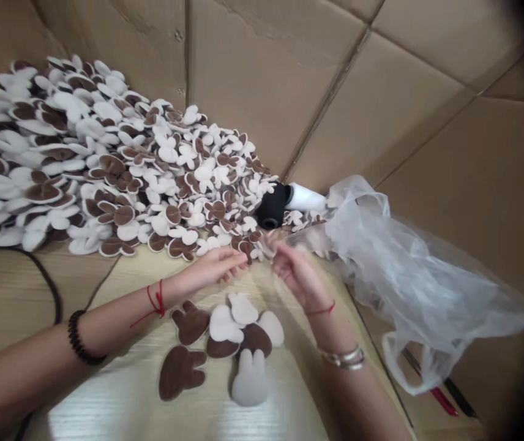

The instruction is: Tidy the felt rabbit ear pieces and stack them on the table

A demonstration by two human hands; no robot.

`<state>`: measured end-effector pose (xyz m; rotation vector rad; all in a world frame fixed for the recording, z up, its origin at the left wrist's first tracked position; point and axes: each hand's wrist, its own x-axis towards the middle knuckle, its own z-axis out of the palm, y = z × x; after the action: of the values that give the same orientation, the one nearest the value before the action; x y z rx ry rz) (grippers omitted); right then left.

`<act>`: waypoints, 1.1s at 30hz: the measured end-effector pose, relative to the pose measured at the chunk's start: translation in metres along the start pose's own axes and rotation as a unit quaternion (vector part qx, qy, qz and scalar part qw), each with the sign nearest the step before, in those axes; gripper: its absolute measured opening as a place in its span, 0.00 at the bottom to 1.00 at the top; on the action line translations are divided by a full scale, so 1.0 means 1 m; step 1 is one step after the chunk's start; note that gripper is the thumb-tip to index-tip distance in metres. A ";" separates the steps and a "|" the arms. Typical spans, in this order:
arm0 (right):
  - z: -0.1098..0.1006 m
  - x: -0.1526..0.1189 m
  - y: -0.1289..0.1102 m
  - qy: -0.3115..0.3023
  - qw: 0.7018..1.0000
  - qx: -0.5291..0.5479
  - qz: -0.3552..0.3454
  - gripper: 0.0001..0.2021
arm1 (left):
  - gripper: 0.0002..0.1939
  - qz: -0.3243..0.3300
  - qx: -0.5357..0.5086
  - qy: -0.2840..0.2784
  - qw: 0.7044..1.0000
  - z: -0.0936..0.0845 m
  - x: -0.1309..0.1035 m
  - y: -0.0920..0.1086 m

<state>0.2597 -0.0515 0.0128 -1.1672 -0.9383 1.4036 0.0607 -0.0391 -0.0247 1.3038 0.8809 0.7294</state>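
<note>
My left hand (225, 264) is at the front edge of a large pile of brown and white rabbit-shaped pieces (119, 159), its fingers pressed together beside a brown piece. Whether it grips anything is hidden. My right hand (292, 272) is just to the right, curled closed near the pile's right end, by a blurred piece at its fingertips; what it holds I cannot make out. Nearer to me, several loose pieces lie on the table, among them a brown rabbit (182, 372) at left and a white rabbit (250, 378) at right.
A black spool (271, 207) and a white cone (306, 198) stand behind my hands. A clear plastic bag (395, 263) lies at right, with a red pen (443, 401) and a black one beside it. Cardboard walls (262, 79) rise behind. A black cable (51, 282) runs at left.
</note>
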 end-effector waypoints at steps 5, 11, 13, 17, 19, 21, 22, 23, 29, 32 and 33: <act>-0.016 0.022 -0.028 0.042 0.999 0.003 -0.023 0.19 | 0.17 0.006 0.054 0.076 0.996 -0.011 0.007 0.001; -0.023 0.009 0.012 0.018 1.000 -0.007 0.004 0.21 | 0.28 0.100 0.330 -0.146 0.927 -0.009 -0.004 -0.003; -0.025 0.005 0.023 0.010 0.999 -0.021 0.022 0.22 | 0.37 0.124 0.389 -0.198 0.891 -0.002 -0.013 -0.001; -0.033 0.000 0.027 0.013 0.999 -0.050 0.015 0.24 | 0.54 0.163 0.447 -0.205 0.855 0.018 -0.035 0.002; -0.037 -0.001 0.025 0.028 0.998 -0.053 -0.003 0.24 | 0.57 0.204 0.453 -0.214 0.841 0.031 -0.047 0.000; -0.039 -0.002 0.023 0.040 0.998 -0.053 -0.011 0.23 | 0.53 0.251 0.449 -0.251 0.820 0.044 -0.057 -0.006; -0.039 -0.002 0.023 0.042 0.998 -0.054 -0.010 0.23 | 0.50 0.260 0.452 -0.263 0.812 0.048 -0.060 -0.011; -0.038 -0.003 0.024 0.043 0.998 -0.054 -0.008 0.23 | 0.48 0.260 0.458 -0.267 0.807 0.051 -0.060 -0.015; -0.031 -0.008 0.025 0.051 0.997 -0.058 -0.006 0.22 | 0.46 0.263 0.472 -0.233 0.808 0.029 -0.026 -0.022; -0.029 -0.010 0.026 0.048 0.997 -0.065 -0.004 0.20 | 0.31 0.273 0.473 -0.154 0.824 0.011 -0.011 -0.014; -0.029 -0.010 0.026 0.044 0.996 -0.071 -0.004 0.19 | 0.26 0.265 0.476 -0.115 0.830 0.007 -0.009 -0.012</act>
<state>0.2820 -0.0671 -0.0168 -1.3202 -0.9916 1.2849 0.0620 -0.0516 -0.0355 2.5496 0.6838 0.5181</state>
